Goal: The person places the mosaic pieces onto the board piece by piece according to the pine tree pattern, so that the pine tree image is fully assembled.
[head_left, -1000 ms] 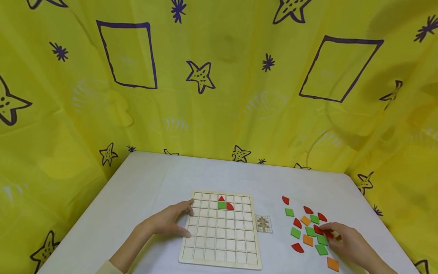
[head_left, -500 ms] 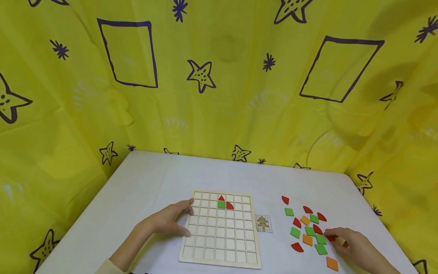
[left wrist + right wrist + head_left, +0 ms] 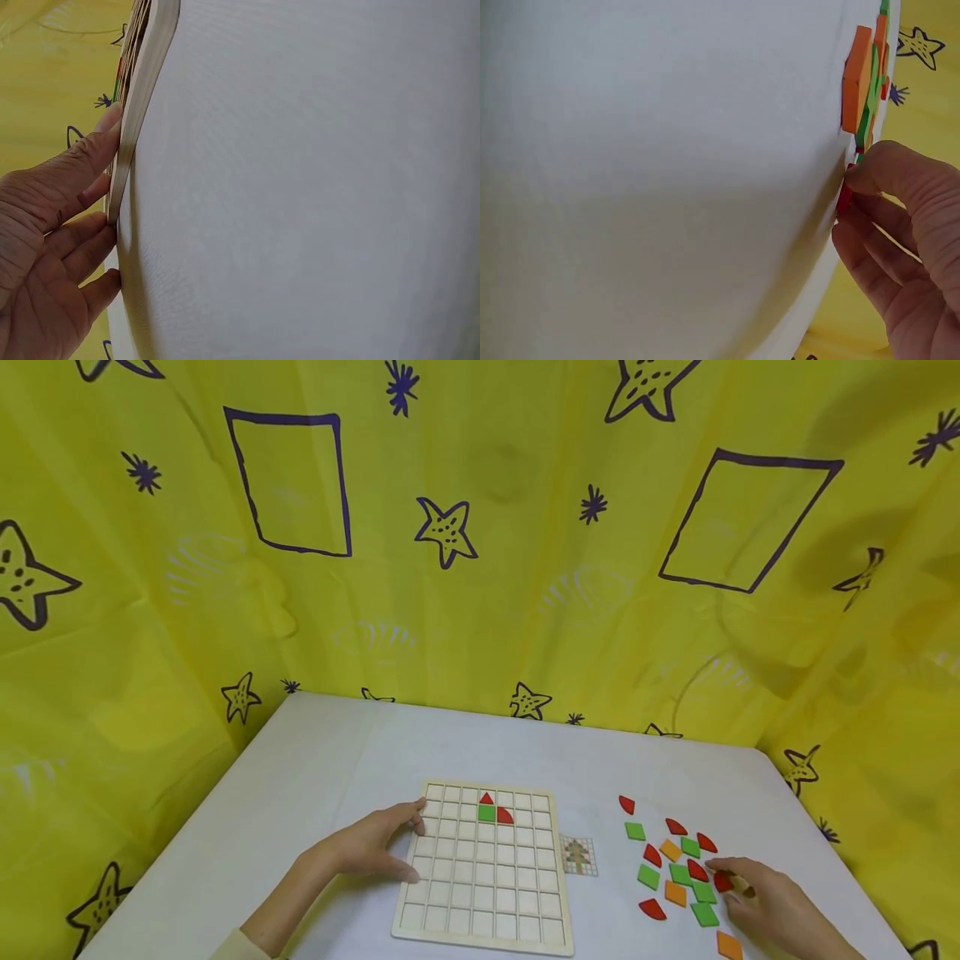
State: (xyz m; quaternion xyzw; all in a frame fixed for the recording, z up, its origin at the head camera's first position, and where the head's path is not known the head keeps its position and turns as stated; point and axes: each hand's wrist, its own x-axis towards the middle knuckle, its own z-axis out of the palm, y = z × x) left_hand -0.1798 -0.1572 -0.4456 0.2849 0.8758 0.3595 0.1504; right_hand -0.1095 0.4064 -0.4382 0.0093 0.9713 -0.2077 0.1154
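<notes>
On the table lies a pale wooden grid board [image 3: 483,877], with a red triangle [image 3: 486,798], a green square [image 3: 487,813] and a red quarter-circle [image 3: 505,816] in its upper cells. My left hand [image 3: 367,845] rests against the board's left edge, thumb and fingers apart. At the right, my right hand [image 3: 776,906] pinches a red quarter-circle piece [image 3: 722,882] beside the loose pieces. The right wrist view shows this red piece [image 3: 844,192] between thumb and fingers, low over the table. In the left wrist view, the thumb touches the board's rim [image 3: 142,90].
Several loose red, green and orange pieces, such as an orange square [image 3: 676,894], lie scattered right of the board. A small picture card [image 3: 579,856] with a tree pattern sits by the board's right edge. A yellow curtain [image 3: 495,610] stands behind the white table [image 3: 337,735].
My right hand took hold of a red quarter-circle piece at the right of the scattered pieces and stays close to the same place. The left hand has not moved on the board.
</notes>
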